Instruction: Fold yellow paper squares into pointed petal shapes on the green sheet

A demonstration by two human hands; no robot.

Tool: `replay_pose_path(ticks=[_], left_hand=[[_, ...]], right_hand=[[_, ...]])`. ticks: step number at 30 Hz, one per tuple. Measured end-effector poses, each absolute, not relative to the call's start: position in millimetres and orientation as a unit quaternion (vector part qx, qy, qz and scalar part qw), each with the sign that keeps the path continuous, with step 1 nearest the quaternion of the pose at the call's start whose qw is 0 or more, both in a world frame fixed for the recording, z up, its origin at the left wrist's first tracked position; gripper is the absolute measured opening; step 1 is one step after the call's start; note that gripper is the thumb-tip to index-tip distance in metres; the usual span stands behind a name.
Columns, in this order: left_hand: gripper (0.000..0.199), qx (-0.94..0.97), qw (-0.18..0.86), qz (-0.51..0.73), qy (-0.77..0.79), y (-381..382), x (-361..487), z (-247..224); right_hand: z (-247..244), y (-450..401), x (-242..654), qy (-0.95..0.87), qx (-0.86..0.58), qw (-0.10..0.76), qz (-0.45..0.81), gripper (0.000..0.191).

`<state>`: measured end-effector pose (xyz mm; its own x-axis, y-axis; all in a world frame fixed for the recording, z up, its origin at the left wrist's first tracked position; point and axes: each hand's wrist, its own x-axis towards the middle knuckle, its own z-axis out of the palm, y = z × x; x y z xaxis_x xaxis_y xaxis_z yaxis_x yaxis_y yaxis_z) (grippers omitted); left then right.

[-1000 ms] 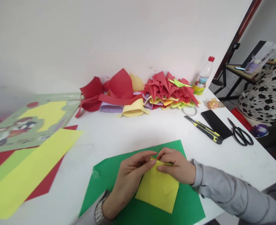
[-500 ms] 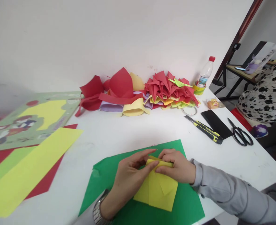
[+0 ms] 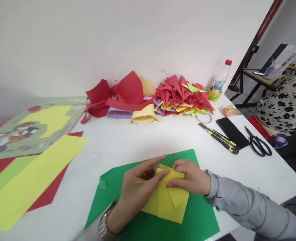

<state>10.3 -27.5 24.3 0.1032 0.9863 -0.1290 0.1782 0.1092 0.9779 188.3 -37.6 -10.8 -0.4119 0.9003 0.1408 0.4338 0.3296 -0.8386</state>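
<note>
Folded yellow paper (image 3: 170, 207) lies over a green sheet (image 3: 203, 214) near the table's front edge. My left hand (image 3: 137, 187), with a metal watch at the wrist, holds its upper left edge, the thumb on top and the fingers behind. On the upper right, my right hand (image 3: 191, 177) pinches a folded layer between thumb and curled fingers. A flap of the paper stands raised between the two hands, and a slanted fold crosses its front. Some right fingertips are hidden behind the paper.
Red folded paper pieces (image 3: 178, 92) and red and yellow paper shapes (image 3: 130, 90) line the wall. A bottle (image 3: 220, 78), a cutter (image 3: 220, 139), a black phone-like slab (image 3: 232, 132) and scissors (image 3: 258, 142) are at right. Yellow strips (image 3: 37, 180) lie left. A person in patterned clothing (image 3: 286, 100) is at far right.
The yellow paper has shifted slightly left, and its right layer is pulled further across, so the slanted flap shows larger. Both hands keep their hold.
</note>
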Motion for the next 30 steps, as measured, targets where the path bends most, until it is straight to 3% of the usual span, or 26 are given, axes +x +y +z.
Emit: replay_pose_path(ticks=[7, 14, 22, 30], left_hand=[[0.049, 0.531, 0.575, 0.376, 0.496, -25, 10, 16], [0.039, 0.511, 0.558, 0.405, 0.514, -24, 6, 26], [0.04, 0.501, 0.555, 0.415, 0.519, -24, 4, 32], [0.044, 0.5, 0.543, 0.426, 0.524, -21, 0, 32]], right_hand=[[-14, -40, 188, -0.757, -0.44, 0.327, 0.356, 0.04], [-9, -38, 189, -0.727, -0.414, 0.347, 0.424, 0.042], [-1, -38, 190, -0.666, -0.444, 0.335, 0.497, 0.028], [0, -39, 191, -0.631, -0.455, 0.339, 0.529, 0.029]])
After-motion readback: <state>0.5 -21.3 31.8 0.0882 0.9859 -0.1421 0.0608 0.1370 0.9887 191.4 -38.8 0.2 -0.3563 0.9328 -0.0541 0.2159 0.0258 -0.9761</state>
